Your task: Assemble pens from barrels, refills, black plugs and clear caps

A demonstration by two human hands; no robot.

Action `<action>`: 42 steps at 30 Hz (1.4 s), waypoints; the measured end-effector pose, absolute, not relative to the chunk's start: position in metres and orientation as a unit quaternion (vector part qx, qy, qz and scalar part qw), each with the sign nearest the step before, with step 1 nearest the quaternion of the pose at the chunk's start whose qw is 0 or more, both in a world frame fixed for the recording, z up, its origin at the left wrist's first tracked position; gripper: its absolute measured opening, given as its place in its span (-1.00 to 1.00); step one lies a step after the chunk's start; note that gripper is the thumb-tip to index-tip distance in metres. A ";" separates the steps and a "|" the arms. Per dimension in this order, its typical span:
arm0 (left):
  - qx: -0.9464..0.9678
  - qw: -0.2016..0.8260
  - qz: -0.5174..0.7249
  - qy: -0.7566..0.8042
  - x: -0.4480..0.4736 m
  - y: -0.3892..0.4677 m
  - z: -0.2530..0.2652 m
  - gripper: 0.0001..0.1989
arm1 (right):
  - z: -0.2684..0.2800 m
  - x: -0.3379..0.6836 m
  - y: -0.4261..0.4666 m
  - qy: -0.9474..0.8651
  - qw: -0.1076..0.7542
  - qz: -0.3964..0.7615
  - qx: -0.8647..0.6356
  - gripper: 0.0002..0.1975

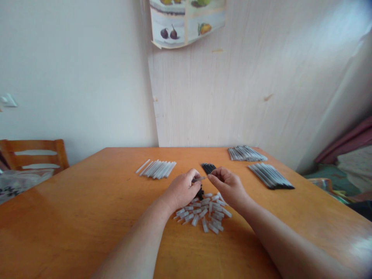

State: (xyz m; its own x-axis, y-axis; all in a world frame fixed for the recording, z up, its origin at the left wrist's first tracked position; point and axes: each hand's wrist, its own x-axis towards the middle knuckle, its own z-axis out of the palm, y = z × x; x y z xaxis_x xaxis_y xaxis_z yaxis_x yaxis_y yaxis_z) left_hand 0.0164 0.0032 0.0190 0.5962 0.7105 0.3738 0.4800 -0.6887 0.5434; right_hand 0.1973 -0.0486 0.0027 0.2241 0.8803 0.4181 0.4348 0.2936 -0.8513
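Above the middle of the table, my left hand [183, 189] is closed around a slim pen part [199, 179], greyish and only partly visible. My right hand [228, 185] is pinched at the far end of this part, its thumb and index finger together; whatever they grip is too small to make out. Below both hands lies a loose pile of short translucent caps [203, 212]. Small black pieces [200, 193] are heaped beside the left fingers, partly hidden by them. Just behind the right fingers is a row of thin black sticks [208, 167].
Whitish translucent tubes [158, 169] lie in a row at the back left of the wooden table [122, 217]. Two bundles of grey pens with dark ends, a nearer one [270, 176] and a farther one [247, 153], lie at the right. A chair [35, 153] stands left.
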 end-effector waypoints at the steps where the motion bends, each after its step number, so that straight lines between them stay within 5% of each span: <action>1: 0.870 0.201 0.293 0.341 0.017 0.003 0.019 -0.84 | 0.002 0.197 -0.049 -0.591 0.545 0.199 -0.560 -0.76; 21: 0.856 0.234 0.322 0.331 0.016 0.009 0.017 -0.84 | 0.013 0.200 -0.057 -0.630 0.500 0.170 -0.569 -0.79; 42: 0.836 0.198 0.352 0.372 0.010 0.023 0.011 -0.85 | -0.006 0.198 -0.041 -0.726 0.238 0.071 -0.641 -0.84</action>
